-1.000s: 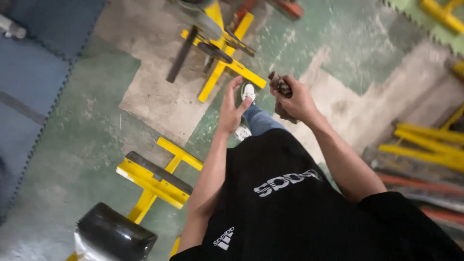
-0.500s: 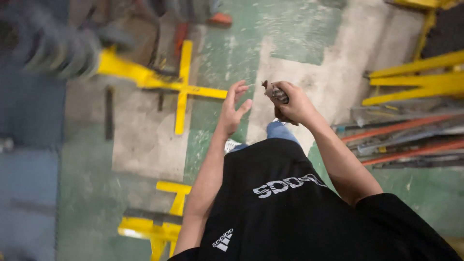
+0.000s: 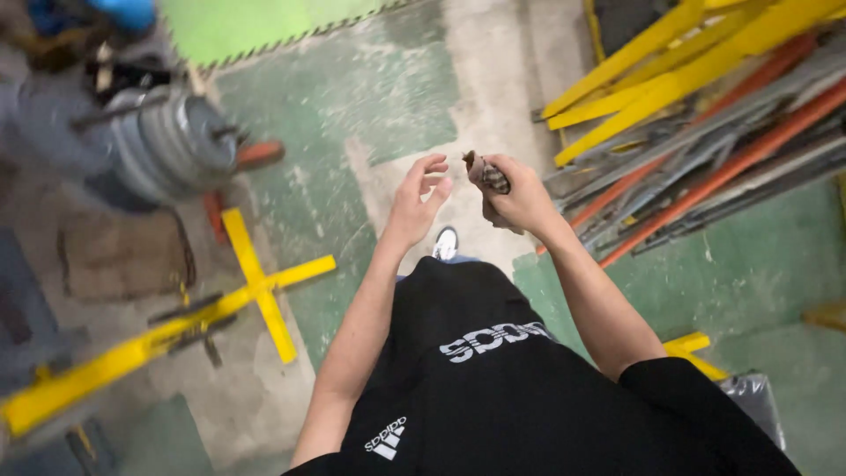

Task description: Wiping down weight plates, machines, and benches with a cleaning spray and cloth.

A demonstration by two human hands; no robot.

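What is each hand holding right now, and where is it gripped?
The right hand clenches a crumpled dark rag around its middle; the left hand is open, holding nothing.

the right hand [image 3: 520, 198] hides most of a small crumpled thing [image 3: 487, 174] (kind unclear); weight stack [image 3: 172, 145] blurred.

Workshop: worn green floor [image 3: 352, 79], stacked yellow metal frames [image 3: 670, 62], weight plates [image 3: 172, 145].

A worn green and bare-concrete floor [image 3: 388, 97] lies below, with a yellow cross-shaped metal frame [image 3: 256, 282] at the left. Grey stacked weight plates [image 3: 172, 145] sit at the upper left, and yellow and orange bars [image 3: 705, 115] are piled at the right.
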